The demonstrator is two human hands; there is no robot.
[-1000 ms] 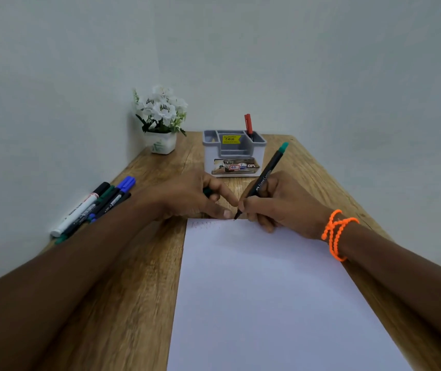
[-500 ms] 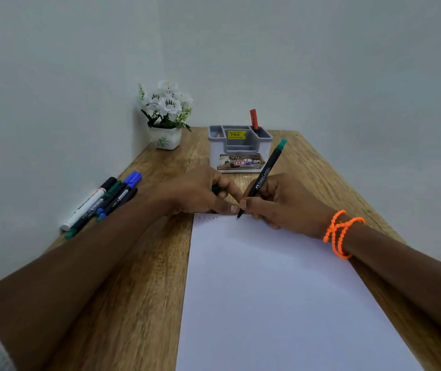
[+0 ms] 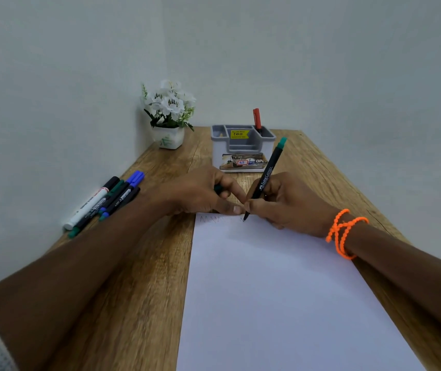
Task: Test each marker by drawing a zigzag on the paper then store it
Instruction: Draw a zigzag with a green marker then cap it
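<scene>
Against the left wall lay a cluster of untested markers [image 3: 104,202], side by side and pointing toward the far right, close to the left edge of the wooden table [image 3: 139,277]. Further back in the corner stood a small potted plant [image 3: 169,116], well apart from the work.

The left hand [image 3: 200,192] rested at the far left corner of the paper [image 3: 281,290], its fingers curled round a green cap [image 3: 218,188] while one straightened finger pressed the sheet flat. Just right of it, the right hand [image 3: 289,204] pinched the green-ended marker [image 3: 264,180] in a writing grip, tip down on the paper's far edge. A faint zigzag [image 3: 214,219] already ran along that edge to the left of the tip, and a second mark seemed to be starting beneath the tip itself, so the step in hand looked to be the test stroke for this marker.

Next, by my reckoning, the stroke needed finishing, the cap pushing back on, and the marker carrying a short way to the grey organiser [image 3: 243,148], which stood just beyond both hands with a red marker [image 3: 256,119] upright in its far right compartment.

The near part of the sheet was unmarked, leaving plenty of room for further strokes. The writing sat very close to the paper's far edge, so the tip could slip onto the wood. On the right the table narrowed toward the wall, leaving less room there.
</scene>
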